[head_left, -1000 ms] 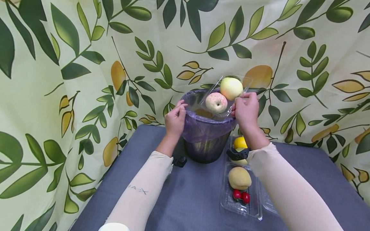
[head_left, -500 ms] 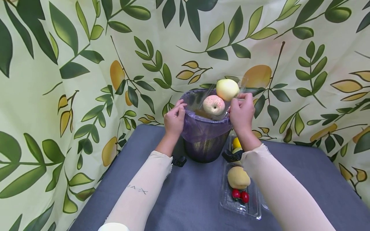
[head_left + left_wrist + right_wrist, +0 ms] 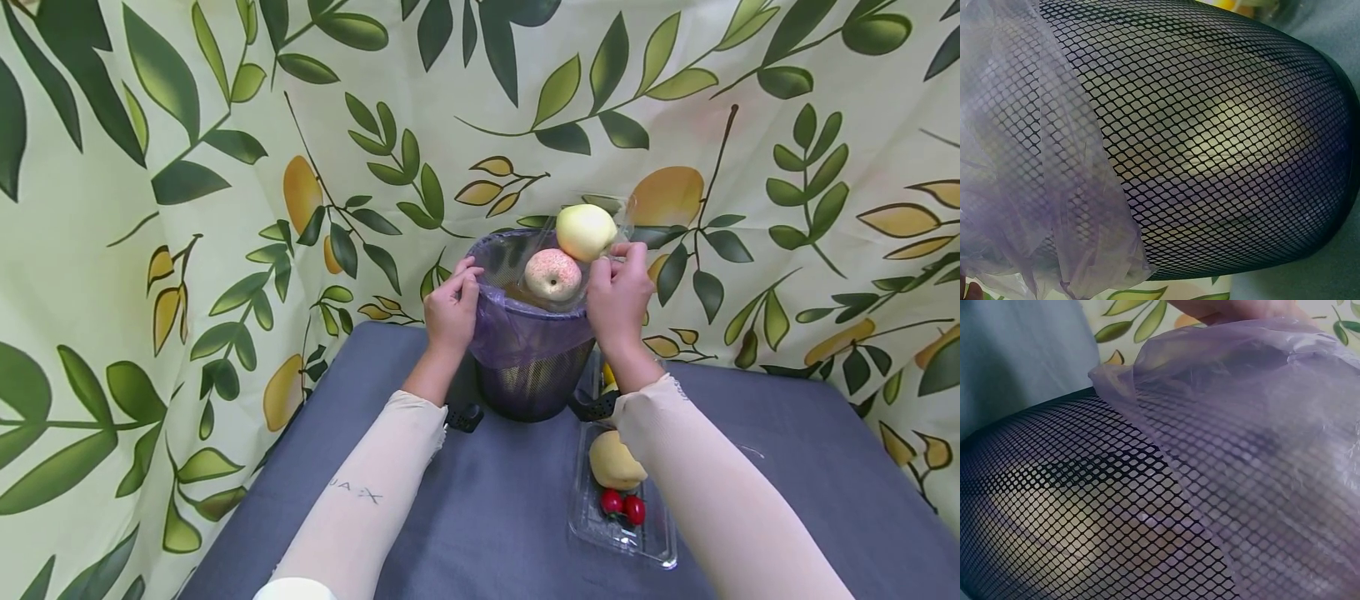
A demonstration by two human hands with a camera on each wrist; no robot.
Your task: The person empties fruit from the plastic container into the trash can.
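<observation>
A black mesh trash bin point(image 3: 525, 390), lined with a thin purple bag point(image 3: 510, 337), stands on the table. My left hand point(image 3: 452, 312) grips the bin's left rim over the bag. At the right rim, my right hand point(image 3: 618, 296) holds a clear plastic tray point(image 3: 581, 293), tilted over the bin's opening. In that tray are a pale yellow-green fruit point(image 3: 586, 233) and, lower, a pink-speckled peach-like fruit point(image 3: 552, 275). Through the mesh in the left wrist view, a blurred pale shape point(image 3: 1241, 140) shows inside. Bag and mesh hide most of both hands in the wrist views.
Right of the bin, a clear tray point(image 3: 626, 542) on the grey-covered table point(image 3: 472, 517) holds a yellowish round fruit point(image 3: 617, 460) and two small red fruits point(image 3: 622, 506). Behind it a yellow fruit point(image 3: 608, 375) is partly hidden by my right arm. A leaf-patterned cloth point(image 3: 420, 75) hangs behind.
My right hand has moved left, bringing the tray with its two fruits further over the bin's opening. My left hand has stayed at the rim.
</observation>
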